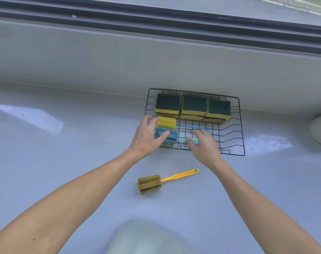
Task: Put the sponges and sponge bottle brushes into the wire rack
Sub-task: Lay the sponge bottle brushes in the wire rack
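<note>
A black wire rack (241,125) sits against the back wall. Stacks of yellow-and-green sponges (193,107) fill its far side. In front of them lies a yellow sponge brush (167,122) with a blue handle. My left hand (147,136) grips the blue sponge head of a second brush (169,137) at the rack's left end. My right hand (203,143) holds that brush's green handle inside the rack. An olive sponge brush with a yellow handle (149,183) lies on the counter in front of the rack, below my hands.
The grey counter (64,162) runs up to a wall and window ledge behind the rack. A pale rounded object (320,129) sits at the right edge. A blurred pale shape (148,237) fills the bottom centre.
</note>
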